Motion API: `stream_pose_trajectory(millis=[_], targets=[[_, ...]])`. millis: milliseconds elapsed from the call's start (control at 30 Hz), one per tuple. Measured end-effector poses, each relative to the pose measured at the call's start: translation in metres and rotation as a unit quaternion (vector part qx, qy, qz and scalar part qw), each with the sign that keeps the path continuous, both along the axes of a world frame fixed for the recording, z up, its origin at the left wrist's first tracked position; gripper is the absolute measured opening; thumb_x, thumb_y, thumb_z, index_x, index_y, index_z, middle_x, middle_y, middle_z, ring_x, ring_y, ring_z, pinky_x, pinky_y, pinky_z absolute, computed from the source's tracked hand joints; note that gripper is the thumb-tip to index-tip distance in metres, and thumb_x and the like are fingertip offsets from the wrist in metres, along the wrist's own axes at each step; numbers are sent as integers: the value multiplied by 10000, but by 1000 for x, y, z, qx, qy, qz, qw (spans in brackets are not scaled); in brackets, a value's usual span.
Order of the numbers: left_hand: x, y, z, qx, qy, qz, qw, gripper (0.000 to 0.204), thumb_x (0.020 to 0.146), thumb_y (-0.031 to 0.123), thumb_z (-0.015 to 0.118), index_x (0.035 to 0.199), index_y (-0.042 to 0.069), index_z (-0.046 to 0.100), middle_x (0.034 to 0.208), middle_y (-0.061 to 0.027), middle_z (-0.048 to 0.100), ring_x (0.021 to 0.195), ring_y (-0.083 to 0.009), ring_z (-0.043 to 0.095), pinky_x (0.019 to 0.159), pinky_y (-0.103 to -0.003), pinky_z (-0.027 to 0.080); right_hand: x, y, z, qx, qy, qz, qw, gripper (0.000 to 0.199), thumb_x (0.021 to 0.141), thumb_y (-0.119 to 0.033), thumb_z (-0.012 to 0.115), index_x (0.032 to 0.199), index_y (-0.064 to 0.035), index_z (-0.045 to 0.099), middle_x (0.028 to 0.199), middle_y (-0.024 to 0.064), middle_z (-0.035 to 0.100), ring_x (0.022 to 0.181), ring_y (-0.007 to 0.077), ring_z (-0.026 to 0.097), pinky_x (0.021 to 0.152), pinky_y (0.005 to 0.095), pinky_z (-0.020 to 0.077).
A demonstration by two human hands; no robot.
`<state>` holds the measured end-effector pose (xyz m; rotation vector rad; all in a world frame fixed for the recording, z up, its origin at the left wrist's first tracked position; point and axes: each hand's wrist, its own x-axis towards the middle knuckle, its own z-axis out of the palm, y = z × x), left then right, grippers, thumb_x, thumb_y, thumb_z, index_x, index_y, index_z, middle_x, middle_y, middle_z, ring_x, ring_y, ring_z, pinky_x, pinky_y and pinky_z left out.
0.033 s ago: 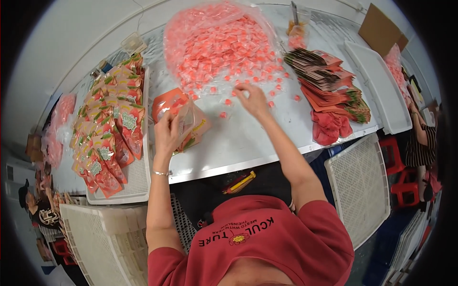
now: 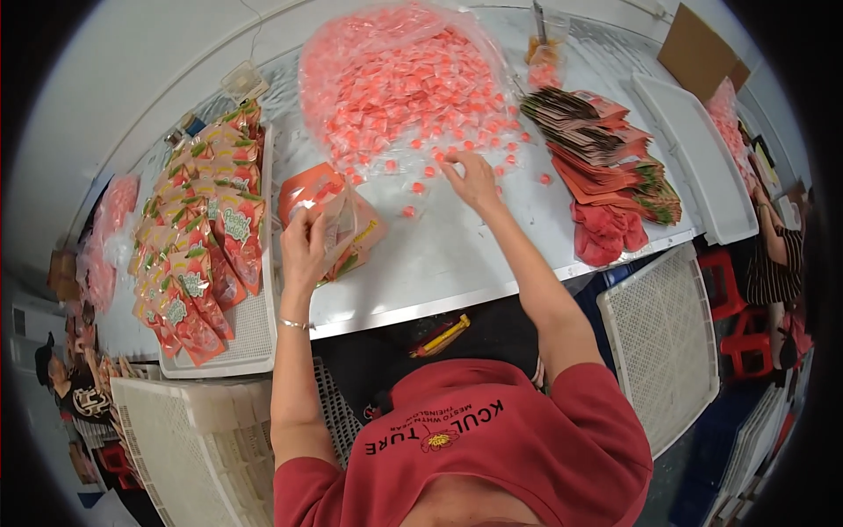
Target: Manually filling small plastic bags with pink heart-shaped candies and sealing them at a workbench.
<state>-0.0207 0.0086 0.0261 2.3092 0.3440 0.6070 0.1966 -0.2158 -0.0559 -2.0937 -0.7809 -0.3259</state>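
Note:
My left hand (image 2: 305, 246) is closed on the edge of a peach-orange pouch (image 2: 360, 230) with a clear panel, its mouth spread at the top. Part of the pouch is hidden by the fingers. At the near edge of a heap of pink wrapped candies (image 2: 413, 79) my right hand (image 2: 475, 182) has its thumb and fingers curled together in a pinch. Candies lie right against those fingertips; whether one is between them is too small to make out. A few loose wrapped candies (image 2: 408, 212) are scattered on the metal table (image 2: 421, 272) between my hands.
On the left, a white tray (image 2: 255, 338) carries rows of filled pouches (image 2: 198, 237). Stacked flat pouches (image 2: 606, 149) and a red cloth (image 2: 608, 234) lie on the right, beside a white bin (image 2: 698, 158). White crates (image 2: 663, 338) stand below the table edge; other people work at both sides.
My right hand has shifted slightly right and up, and its fingertips have drawn together among the candies. My left hand and the pouch have barely moved.

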Motion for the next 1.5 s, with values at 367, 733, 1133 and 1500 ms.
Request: stream_pose_trajectory(millis=[367, 733, 1133, 1500], targets=[[-27, -29, 29, -121, -101, 41, 987, 244, 926, 145, 508, 733, 20, 426, 647, 28, 395, 604, -58, 339, 523, -220, 322, -52, -21, -26, -116, -128, -43, 984, 335, 767, -231, 654, 1064, -89, 588, 1236, 116, 497, 1135, 302, 442, 965, 455, 318], [-38, -36, 37, -162, -123, 33, 979, 248, 915, 205, 538, 734, 58, 454, 691, 44, 398, 659, -56, 328, 598, -223, 305, -72, 9, -41, -164, -104, 55, 979, 388, 767, -217, 643, 1117, -66, 570, 1155, 142, 539, 1103, 311, 479, 921, 428, 368], [-22, -54, 39, -187, -114, -5, 976, 267, 917, 197, 535, 711, 67, 427, 680, 53, 361, 657, -51, 304, 580, -202, 261, 18, -92, -35, -8, 106, -7, 994, 352, 856, -304, 560, 1109, -65, 609, 1115, 145, 607, 1026, 257, 576, 875, 356, 435], [12, -53, 34, -235, -115, -39, 964, 213, 907, 142, 530, 728, 54, 455, 681, 52, 415, 638, -37, 353, 552, -203, 314, -21, -9, -61, -269, -173, -1, 948, 230, 796, -275, 634, 978, -140, 597, 877, 29, 585, 749, 163, 554, 565, 333, 447]])
